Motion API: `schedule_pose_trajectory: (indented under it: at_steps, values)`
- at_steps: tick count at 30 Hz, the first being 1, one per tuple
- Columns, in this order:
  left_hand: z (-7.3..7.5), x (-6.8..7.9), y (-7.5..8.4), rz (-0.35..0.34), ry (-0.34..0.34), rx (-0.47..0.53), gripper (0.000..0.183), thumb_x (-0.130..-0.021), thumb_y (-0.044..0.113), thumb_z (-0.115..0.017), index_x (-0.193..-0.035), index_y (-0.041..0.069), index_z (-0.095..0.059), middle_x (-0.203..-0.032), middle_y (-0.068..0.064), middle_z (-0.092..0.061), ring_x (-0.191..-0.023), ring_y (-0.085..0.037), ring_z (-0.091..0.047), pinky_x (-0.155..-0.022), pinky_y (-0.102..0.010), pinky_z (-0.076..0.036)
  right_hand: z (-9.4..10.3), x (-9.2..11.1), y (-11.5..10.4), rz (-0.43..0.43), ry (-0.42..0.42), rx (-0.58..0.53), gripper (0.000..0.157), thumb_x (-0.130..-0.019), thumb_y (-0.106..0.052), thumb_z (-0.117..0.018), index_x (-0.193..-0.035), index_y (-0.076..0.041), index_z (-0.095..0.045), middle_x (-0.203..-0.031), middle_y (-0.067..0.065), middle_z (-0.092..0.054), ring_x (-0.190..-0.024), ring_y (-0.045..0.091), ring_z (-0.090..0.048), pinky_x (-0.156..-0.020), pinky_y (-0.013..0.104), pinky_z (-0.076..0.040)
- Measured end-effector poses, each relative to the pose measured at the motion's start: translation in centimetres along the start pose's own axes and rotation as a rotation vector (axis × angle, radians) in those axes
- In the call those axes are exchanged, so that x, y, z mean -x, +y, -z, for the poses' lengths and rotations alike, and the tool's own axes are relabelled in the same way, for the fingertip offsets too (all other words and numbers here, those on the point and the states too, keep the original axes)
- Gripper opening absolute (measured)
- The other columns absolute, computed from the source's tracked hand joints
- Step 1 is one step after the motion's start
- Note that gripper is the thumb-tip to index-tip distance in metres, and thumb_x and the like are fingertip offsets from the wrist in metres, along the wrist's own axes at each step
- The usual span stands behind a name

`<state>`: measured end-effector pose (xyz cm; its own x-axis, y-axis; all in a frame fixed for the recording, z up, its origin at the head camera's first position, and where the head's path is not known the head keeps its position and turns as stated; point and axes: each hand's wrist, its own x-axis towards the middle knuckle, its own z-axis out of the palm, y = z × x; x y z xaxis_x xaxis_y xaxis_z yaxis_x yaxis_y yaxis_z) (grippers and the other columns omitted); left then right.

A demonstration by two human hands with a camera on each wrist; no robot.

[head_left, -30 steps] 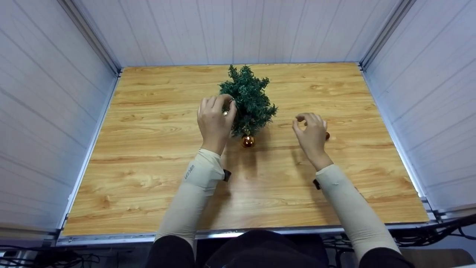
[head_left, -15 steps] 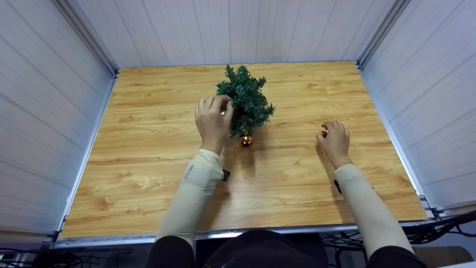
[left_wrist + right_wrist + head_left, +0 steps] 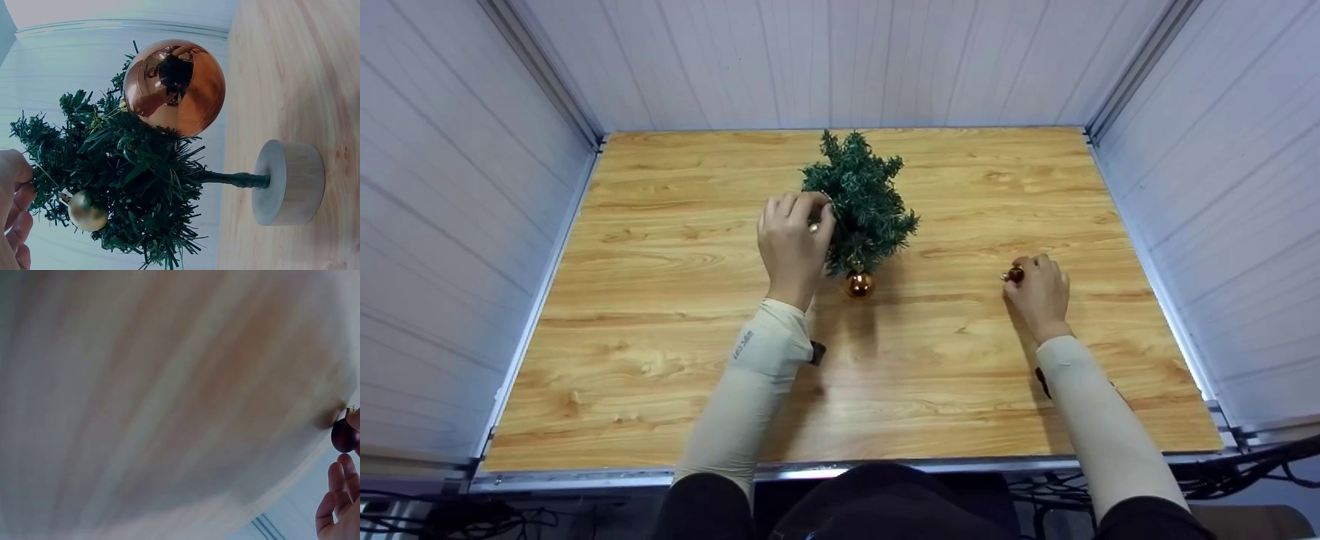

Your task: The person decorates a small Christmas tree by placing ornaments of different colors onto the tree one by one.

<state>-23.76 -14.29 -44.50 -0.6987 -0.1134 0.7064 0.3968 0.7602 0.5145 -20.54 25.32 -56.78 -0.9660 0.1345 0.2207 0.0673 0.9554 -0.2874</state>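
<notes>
Christmas tree (image 3: 859, 199), small, green and artificial, stands a little right of centre on a wood-grain table (image 3: 660, 390), toward the back; the left wrist view, turned sideways, shows its thin stem set in a round, pale base (image 3: 289, 183). Large and shiny, a copper bauble (image 3: 860, 284) hangs from the branches on the side facing the person. At the tree's left side, the person's left hand (image 3: 793, 244) has thumb and forefinger together, pinching the thin cord (image 3: 47, 175) of a small gold bauble (image 3: 88, 211), which dangles against the needles below the fingertips. Well apart from the tree, over the right part of the table, the right hand (image 3: 1042, 291) grips a dark red bauble (image 3: 1015, 275) between thumb and forefinger, its other fingers bent behind; whether the bauble touches the table cannot be told. Both forearms wear cream sleeves (image 3: 742, 412). White panelled walls (image 3: 810, 60) enclose the table at the back and sides, and dark cables (image 3: 1222, 472) lie beyond its near right corner.
</notes>
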Motion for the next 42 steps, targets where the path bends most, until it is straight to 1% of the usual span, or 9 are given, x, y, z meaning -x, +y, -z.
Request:
schedule_pose_trajectory:
  at_steps: [8,17,22,30,33,38,42]
  values:
    - [0.0,0.1,0.1,-0.01,-0.003,-0.005,0.008,-0.09,0.021,-0.067,-0.091,0.015,-0.072,-0.091,-0.001,-0.071,-0.085,-0.023,-0.058,-0.081,-0.038,-0.046,-0.1,0.3,0.1,0.001,0.025,0.012,0.031,-0.087,-0.012,-0.064,-0.115,0.001,-0.065,-0.111,0.024,-0.059,-0.102,0.043,-0.056,-0.087,0.058,-0.041]
    - [-0.1,0.2,0.1,-0.008,0.008,0.002,0.006,-0.089,0.021,-0.068,-0.09,0.015,-0.071,-0.09,0.0,-0.07,-0.084,-0.023,-0.058,-0.081,-0.038,-0.046,-0.1,0.5,0.0,0.001,0.041,0.013,0.031,-0.086,-0.013,-0.064,-0.114,0.001,-0.066,-0.107,0.023,-0.06,-0.098,0.042,-0.057,-0.085,0.057,-0.041]
    - [-0.2,0.1,0.1,-0.003,0.003,0.007,0.007,-0.089,0.021,-0.069,-0.09,0.015,-0.071,-0.09,-0.001,-0.07,-0.085,-0.023,-0.057,-0.081,-0.038,-0.046,0.1,0.4,-0.1,0.0,0.04,0.001,0.031,-0.087,-0.016,-0.065,-0.114,0.0,-0.066,-0.106,0.022,-0.061,-0.097,0.042,-0.057,-0.086,0.057,-0.041]
    - [-0.3,0.0,0.0,0.003,-0.002,0.004,0.005,-0.089,0.02,-0.069,-0.09,0.015,-0.071,-0.091,0.0,-0.071,-0.084,-0.022,-0.057,-0.081,-0.037,-0.046,0.8,0.0,-0.8,-0.02,0.018,-0.032,0.038,-0.089,-0.027,-0.067,-0.116,0.0,-0.066,-0.112,0.022,-0.061,-0.104,0.041,-0.056,-0.09,0.058,-0.039]
    - [-0.4,0.0,0.0,0.003,-0.007,0.002,0.006,-0.089,0.02,-0.068,-0.09,0.015,-0.071,-0.091,0.0,-0.07,-0.084,-0.023,-0.056,-0.082,-0.037,-0.045,1.1,-0.1,-1.1,-0.013,0.045,-0.049,0.037,-0.088,-0.025,-0.067,-0.116,-0.001,-0.066,-0.111,0.022,-0.062,-0.103,0.041,-0.056,-0.089,0.058,-0.039]
    - [-0.3,0.0,0.0,0.007,-0.015,-0.007,0.007,-0.09,0.022,-0.068,-0.091,0.015,-0.071,-0.091,0.0,-0.07,-0.085,-0.023,-0.056,-0.082,-0.038,-0.045,1.4,-0.3,-1.7,0.02,0.128,-0.081,0.03,-0.085,-0.018,-0.067,-0.11,-0.001,-0.07,-0.104,0.02,-0.064,-0.096,0.04,-0.059,-0.085,0.056,-0.04]
    - [-0.3,-0.1,0.0,0.0,-0.01,-0.015,0.008,-0.09,0.022,-0.068,-0.091,0.015,-0.071,-0.091,0.001,-0.07,-0.084,-0.023,-0.056,-0.081,-0.037,-0.045,2.0,-0.6,-2.4,0.03,0.174,-0.11,0.027,-0.084,-0.016,-0.066,-0.108,-0.002,-0.071,-0.102,0.019,-0.065,-0.096,0.039,-0.059,-0.087,0.057,-0.04]
